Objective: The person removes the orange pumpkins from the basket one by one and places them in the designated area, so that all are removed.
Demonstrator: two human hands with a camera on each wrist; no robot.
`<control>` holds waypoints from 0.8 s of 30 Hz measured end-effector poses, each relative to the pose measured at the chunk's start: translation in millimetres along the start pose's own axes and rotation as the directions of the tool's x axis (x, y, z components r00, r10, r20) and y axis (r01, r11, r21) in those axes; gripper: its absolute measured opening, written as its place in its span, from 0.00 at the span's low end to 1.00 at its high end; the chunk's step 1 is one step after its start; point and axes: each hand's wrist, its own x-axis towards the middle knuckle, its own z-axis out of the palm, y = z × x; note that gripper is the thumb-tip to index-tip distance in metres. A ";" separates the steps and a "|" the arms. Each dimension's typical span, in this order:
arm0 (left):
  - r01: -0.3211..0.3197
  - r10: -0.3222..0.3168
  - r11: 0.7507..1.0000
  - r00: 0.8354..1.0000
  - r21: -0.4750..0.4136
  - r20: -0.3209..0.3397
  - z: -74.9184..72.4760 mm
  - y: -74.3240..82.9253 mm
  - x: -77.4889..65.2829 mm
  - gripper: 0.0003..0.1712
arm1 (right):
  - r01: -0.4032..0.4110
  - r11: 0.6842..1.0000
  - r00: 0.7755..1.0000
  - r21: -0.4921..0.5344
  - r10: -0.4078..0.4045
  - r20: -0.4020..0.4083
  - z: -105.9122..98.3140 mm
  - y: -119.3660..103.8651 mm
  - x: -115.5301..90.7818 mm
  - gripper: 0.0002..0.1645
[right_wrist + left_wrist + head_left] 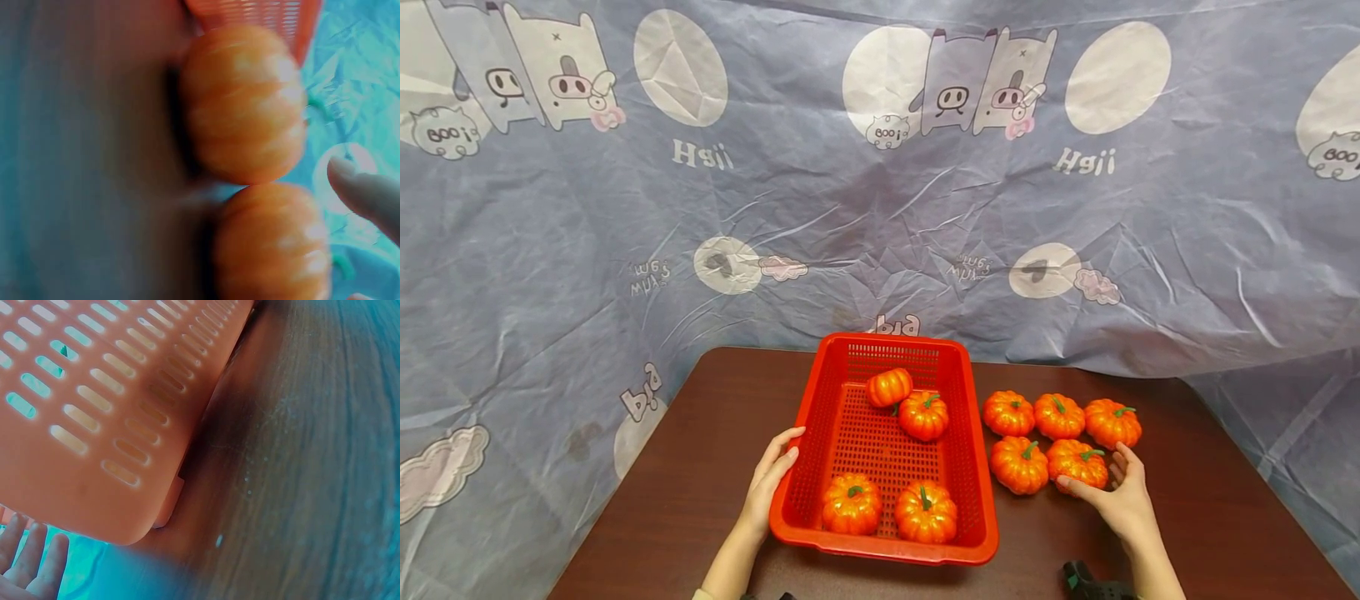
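Note:
My left hand (769, 483) rests against the left rim of a red plastic basket (983, 492), its fingertips at the edge. In the left wrist view, straight fingers (47, 565) show beside the basket's slotted wall (94, 444). My right hand (1123, 504) is spread over the near right of a group of orange toy pumpkins, around a pumpkin (1077, 463) with a green stem. Its thumb (362, 190) stands apart from the pumpkins in the right wrist view. Inside the basket, two pumpkins (923, 417) sit toward the back and two (927, 512) at the front.
Beside the basket's right wall, more pumpkins (1019, 465) sit close together in two rows on the dark brown table (722, 400). A grey-blue printed cloth (880, 225) hangs behind the table and along its sides. A dark strap (1093, 583) is on the right wrist.

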 end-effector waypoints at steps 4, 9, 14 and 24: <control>0.004 -0.004 1.000 1.000 -0.002 0.001 0.2 0.5 0.2 0.22 | 0.042 0.999 0.998 0.020 -0.041 -0.056 -3.5 -17.1 -1.8 0.68; 0.008 -0.008 1.000 1.000 -0.016 0.008 0.2 1.0 -0.4 0.22 | 0.079 0.997 0.992 -0.001 -0.079 -0.100 -2.5 -43.2 -0.3 0.65; 0.006 -0.005 1.000 1.000 -0.023 0.013 -0.4 0.8 -0.3 0.22 | 0.151 0.988 0.984 -0.035 -0.154 -0.091 0.6 -78.1 1.5 0.59; 0.012 -0.012 1.000 1.000 -0.015 0.004 0.1 0.4 -0.5 0.22 | 0.325 0.946 0.945 -0.014 -0.324 0.044 23.4 -136.2 12.8 0.44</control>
